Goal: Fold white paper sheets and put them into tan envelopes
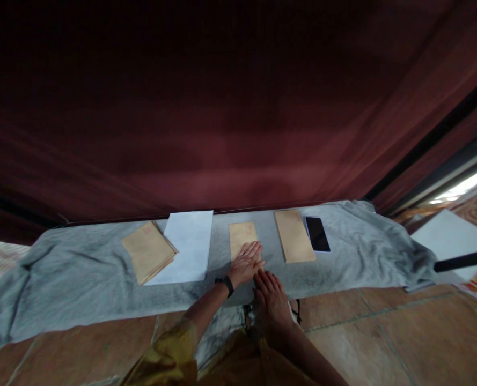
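Note:
A single brown paper envelope (242, 234) lies on the grey cloth in front of me, with faint reddish print near its upper right. My left hand (245, 264) rests flat across its lower part, fingers stretched out toward the right. Just below and to the right, my right hand (271, 292) lies palm down with fingers extended, its fingertips at the envelope's lower right corner. Part of the envelope's lower end is hidden under the hands. Neither hand grips anything.
Left of me, a fanned pile of brown envelopes (147, 253) overlaps white paper sheets (188, 244). On the right lie a neat brown envelope stack (294, 236) and a phone (317, 234). Grey cloth (354, 252) covers the narrow bench, backed by a dark red panel (238, 134).

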Demonstrator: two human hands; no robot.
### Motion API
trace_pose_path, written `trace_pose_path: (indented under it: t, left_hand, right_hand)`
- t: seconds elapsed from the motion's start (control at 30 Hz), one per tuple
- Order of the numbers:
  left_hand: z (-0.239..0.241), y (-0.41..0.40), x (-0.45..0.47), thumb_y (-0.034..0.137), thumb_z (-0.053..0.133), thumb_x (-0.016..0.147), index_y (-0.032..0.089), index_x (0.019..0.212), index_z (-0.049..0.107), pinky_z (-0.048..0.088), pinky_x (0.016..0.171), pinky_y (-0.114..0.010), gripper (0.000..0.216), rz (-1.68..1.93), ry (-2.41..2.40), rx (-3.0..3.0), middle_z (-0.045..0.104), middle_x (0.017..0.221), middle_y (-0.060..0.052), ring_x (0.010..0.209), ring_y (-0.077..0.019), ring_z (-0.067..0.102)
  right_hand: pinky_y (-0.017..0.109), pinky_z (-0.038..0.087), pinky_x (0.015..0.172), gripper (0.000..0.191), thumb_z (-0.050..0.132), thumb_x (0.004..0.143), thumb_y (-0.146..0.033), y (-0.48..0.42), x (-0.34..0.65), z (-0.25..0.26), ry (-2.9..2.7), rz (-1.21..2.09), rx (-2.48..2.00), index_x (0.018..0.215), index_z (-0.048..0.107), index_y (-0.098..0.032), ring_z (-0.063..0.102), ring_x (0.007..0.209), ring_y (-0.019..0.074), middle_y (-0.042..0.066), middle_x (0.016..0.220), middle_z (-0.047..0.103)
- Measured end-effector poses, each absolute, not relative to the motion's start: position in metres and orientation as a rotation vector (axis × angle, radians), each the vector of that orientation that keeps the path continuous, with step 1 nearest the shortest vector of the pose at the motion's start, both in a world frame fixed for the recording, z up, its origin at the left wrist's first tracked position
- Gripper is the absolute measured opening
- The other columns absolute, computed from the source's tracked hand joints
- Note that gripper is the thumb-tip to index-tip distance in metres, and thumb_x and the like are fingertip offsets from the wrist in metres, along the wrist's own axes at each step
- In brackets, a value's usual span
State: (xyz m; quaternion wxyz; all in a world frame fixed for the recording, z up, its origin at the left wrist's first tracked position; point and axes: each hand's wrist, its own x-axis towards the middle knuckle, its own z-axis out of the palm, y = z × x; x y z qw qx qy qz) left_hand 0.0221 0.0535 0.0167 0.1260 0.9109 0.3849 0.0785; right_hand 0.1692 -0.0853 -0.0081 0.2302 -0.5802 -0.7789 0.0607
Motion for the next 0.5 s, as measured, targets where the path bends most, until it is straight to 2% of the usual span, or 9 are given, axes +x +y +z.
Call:
trace_pose_path:
  t: [0.2,0.37,0.5]
  left_hand:
    - [0.015,0.004,-0.003,0.047,0.031,0.107,0.019,0.157,0.033,0.020,0.127,-0.040,0.057,0.216,1.023,2.745,0.037,0.163,-0.007,0.153,-0.0161,0.028]
    - [0.010,-0.032,-0.026,0.051,0.040,0.104,0.022,0.160,0.028,0.020,0.127,-0.046,0.064,0.235,1.106,2.861,0.034,0.164,-0.007,0.153,-0.0219,0.027]
    - [0.008,-0.040,-0.032,0.050,0.040,0.104,0.022,0.157,0.035,0.022,0.126,-0.047,0.060,0.215,1.143,2.875,0.040,0.162,-0.007,0.152,-0.0223,0.031]
  right_hand:
    - [0.050,0.039,0.118,0.045,0.044,0.100,-0.017,-0.085,0.172,-0.015,-2.160,0.122,-1.552,0.143,0.056,-0.020,0.045,0.143,0.0237,0.009,0.151,0.054]
    - [0.050,0.040,0.118,0.048,0.034,0.102,-0.015,-0.080,0.175,-0.010,-2.125,0.177,-1.534,0.145,0.053,-0.018,0.049,0.140,0.0224,0.010,0.148,0.057]
    - [0.052,0.034,0.120,0.046,0.034,0.104,-0.019,-0.062,0.170,-0.005,-2.150,0.245,-1.526,0.144,0.055,-0.020,0.049,0.141,0.0231,0.011,0.147,0.058]
